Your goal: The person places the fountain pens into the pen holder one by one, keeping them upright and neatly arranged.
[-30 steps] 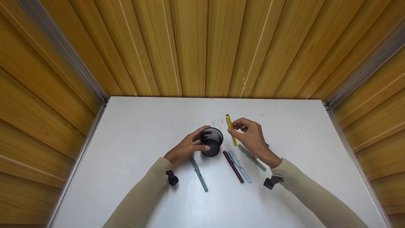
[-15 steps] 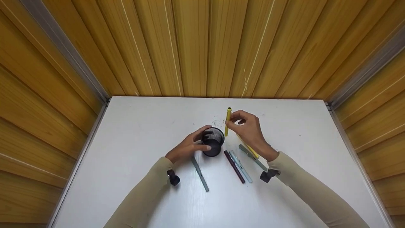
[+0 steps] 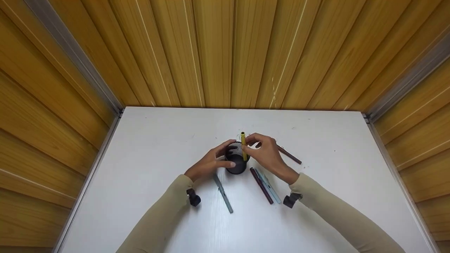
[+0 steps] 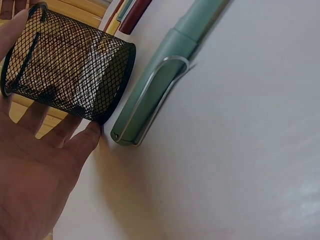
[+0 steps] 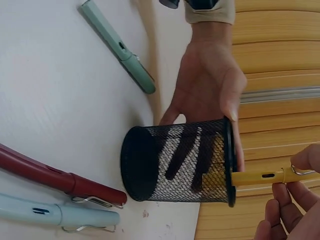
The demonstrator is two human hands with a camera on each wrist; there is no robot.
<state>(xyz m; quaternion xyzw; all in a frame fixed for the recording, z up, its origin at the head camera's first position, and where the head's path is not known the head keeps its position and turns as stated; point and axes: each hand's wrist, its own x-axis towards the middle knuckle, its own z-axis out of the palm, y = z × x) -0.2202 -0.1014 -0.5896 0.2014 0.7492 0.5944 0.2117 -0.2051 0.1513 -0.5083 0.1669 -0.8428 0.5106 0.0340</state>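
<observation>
Clearly, your right hand (image 3: 265, 153) pinches the yellow pen (image 5: 250, 178) upright between thumb and fingers, its lower end at the mouth of the black mesh cup (image 4: 60, 60); your left hand (image 3: 207, 161) curls around the cup, which appears to stand on the desk (image 3: 158, 140). Expect that pen to be light, stiff and slightly slick, so pinching it high should suit. The cup is probably light and easily tipped; steady it by the wall. Nearby lie a green pen (image 3: 223, 193), a dark red pen (image 3: 261, 185) and a light blue pen (image 3: 270, 187).
</observation>
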